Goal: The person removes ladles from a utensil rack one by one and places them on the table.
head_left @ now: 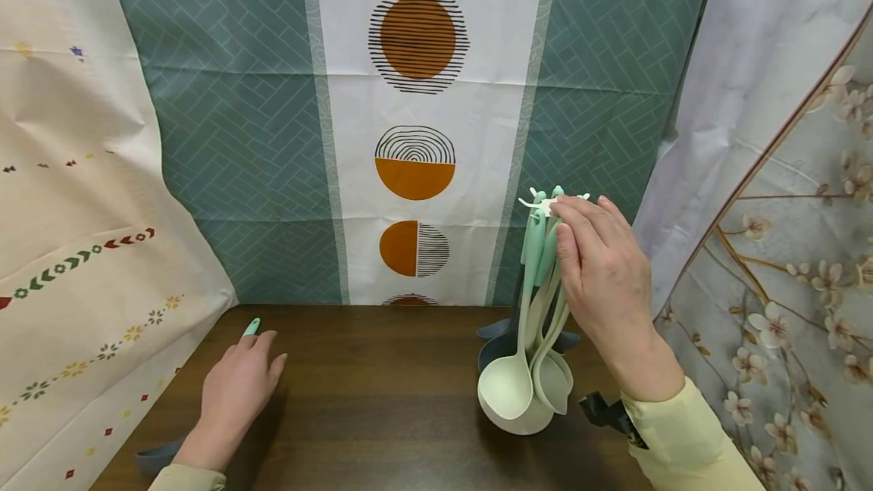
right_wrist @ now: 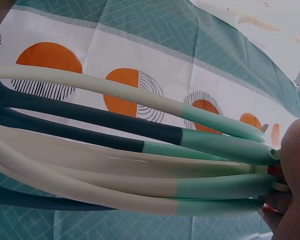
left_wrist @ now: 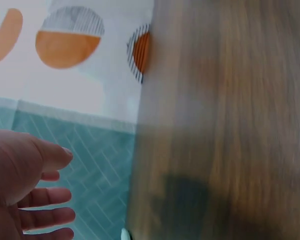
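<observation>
A revolving utensil stand (head_left: 548, 207) with a white hooked top stands right of the middle of the table, hung with several kitchen utensils. Cream ladles (head_left: 506, 389) hang at its front and dark blue-grey heads behind them; the handles (right_wrist: 225, 186) end in mint green. At the top of the stand, my right hand (head_left: 607, 271) grips it by the hooks, its fingertips partly hidden. My left hand (head_left: 239, 385) is over the left of the table, fingers relaxed and holding nothing. Just beyond its fingers shows a mint handle tip (head_left: 251, 326); a dark utensil head (head_left: 160, 455) lies by that wrist.
The brown wooden table (head_left: 368, 400) ends at a patterned teal and white cloth (head_left: 423, 112) behind it. A cream cloth (head_left: 75, 248) hangs at the left and a floral curtain (head_left: 784, 286) at the right, close to my right forearm.
</observation>
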Motion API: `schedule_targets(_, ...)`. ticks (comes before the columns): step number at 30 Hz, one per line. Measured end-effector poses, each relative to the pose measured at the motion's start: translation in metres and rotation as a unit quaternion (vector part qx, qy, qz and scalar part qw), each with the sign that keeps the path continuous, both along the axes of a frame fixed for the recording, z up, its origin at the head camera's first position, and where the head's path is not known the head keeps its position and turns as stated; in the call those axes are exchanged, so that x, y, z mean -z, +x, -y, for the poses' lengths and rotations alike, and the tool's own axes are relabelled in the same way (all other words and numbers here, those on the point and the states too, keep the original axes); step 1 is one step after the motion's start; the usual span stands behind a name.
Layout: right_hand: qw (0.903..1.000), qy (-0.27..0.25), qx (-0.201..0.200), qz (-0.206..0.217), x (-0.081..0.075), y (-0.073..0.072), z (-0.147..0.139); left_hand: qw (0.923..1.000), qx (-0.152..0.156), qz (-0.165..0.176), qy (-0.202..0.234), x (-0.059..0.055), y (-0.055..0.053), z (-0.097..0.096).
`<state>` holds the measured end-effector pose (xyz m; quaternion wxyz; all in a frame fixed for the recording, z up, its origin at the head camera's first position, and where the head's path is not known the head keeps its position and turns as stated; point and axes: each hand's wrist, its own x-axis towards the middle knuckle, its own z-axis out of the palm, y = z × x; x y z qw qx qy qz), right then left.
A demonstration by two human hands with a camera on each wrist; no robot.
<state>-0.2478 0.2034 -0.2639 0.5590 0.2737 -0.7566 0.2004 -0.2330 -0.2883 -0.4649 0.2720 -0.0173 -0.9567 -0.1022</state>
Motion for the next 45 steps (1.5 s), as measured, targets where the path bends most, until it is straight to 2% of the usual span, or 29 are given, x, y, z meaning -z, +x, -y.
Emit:
schedule_targets(6, 1.0000, -0.002, -0.002, 0.002, 0.000, 0.000, 0.000, 0.9998, 0.018, 0.007, 0.005, -0.007, 0.003, -0.023)
schedule_targets(11, 1.0000, -0.002, 0.000, 0.002, 0.000, 0.000, 0.000, 0.9994, 0.034, -0.003, 0.011, -0.010, 0.008, -0.042)
schedule_targets(16, 1.0000, 0.000, 0.001, 0.002, 0.000, 0.000, 0.000, 0.9974, 0.058, -0.042, 0.006, -0.010, 0.010, -0.053)
schedule_targets(19, 1.0000, 0.003, 0.000, 0.004, 0.000, 0.000, 0.000, 0.9939, 0.079, -0.077, -0.003, -0.010, 0.009, -0.058)
schedule_targets(21, 1.0000, 0.003, 0.000, 0.005, 0.001, 0.000, 0.001, 0.9923, 0.087, -0.087, -0.009, -0.011, 0.009, -0.061)
schedule_targets(29, 1.0000, 0.002, 0.000, 0.004, 0.001, 0.000, 0.000, 0.9949, 0.086, -0.048, -0.020, -0.016, 0.010, -0.074)
schedule_targets(35, 0.9998, 0.011, 0.012, 0.011, 0.000, 0.000, -0.002, 0.9932, 0.101, -0.058, -0.008, -0.022, 0.008, -0.087)
schedule_targets(45, 0.9997, 0.015, 0.012, 0.015, 0.000, 0.000, -0.003, 0.9872, 0.139, -0.077, 0.002, -0.029, 0.008, -0.121)
